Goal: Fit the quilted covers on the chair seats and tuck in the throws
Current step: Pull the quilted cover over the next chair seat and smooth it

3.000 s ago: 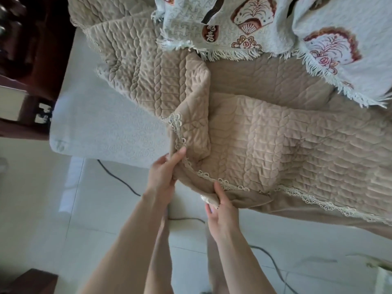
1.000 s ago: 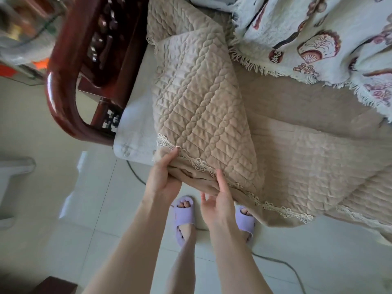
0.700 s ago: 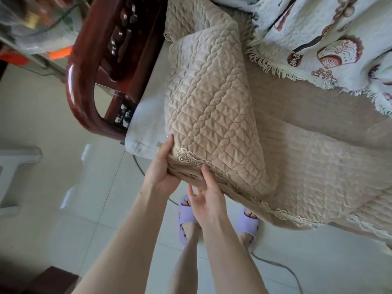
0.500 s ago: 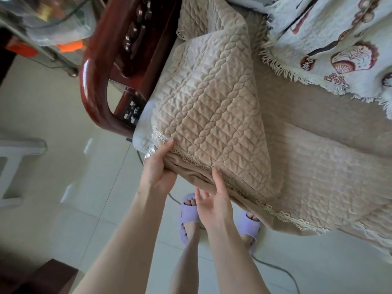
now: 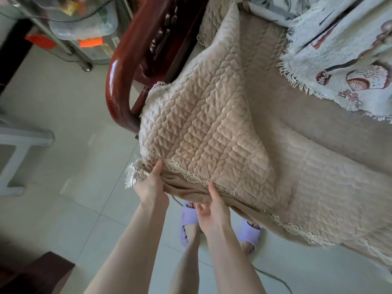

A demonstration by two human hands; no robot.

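Note:
A beige quilted cover (image 5: 203,132) with a lace edge lies over the chair seat and reaches its left end, beside the red-brown wooden armrest (image 5: 121,81). My left hand (image 5: 151,187) grips the cover's front corner, thumb on top by the lace. My right hand (image 5: 212,211) pinches the front hem a little to the right, thumb on the lace and fingers underneath. A second quilted cover (image 5: 331,192) spreads to the right. A pale fringed throw (image 5: 343,52) with shell prints hangs over the chair back at the upper right.
The floor is pale tile (image 5: 63,187), with a cable (image 5: 273,276) running under the seat edge. My feet in lilac slippers (image 5: 188,221) stand close to the chair. A glass-shelved stand (image 5: 80,28) is at the upper left, a white frame (image 5: 12,149) at the left.
Both hands have drawn the cover's corner leftward across the seat until it covers the white cushion end by the armrest. The view has swung left with it.

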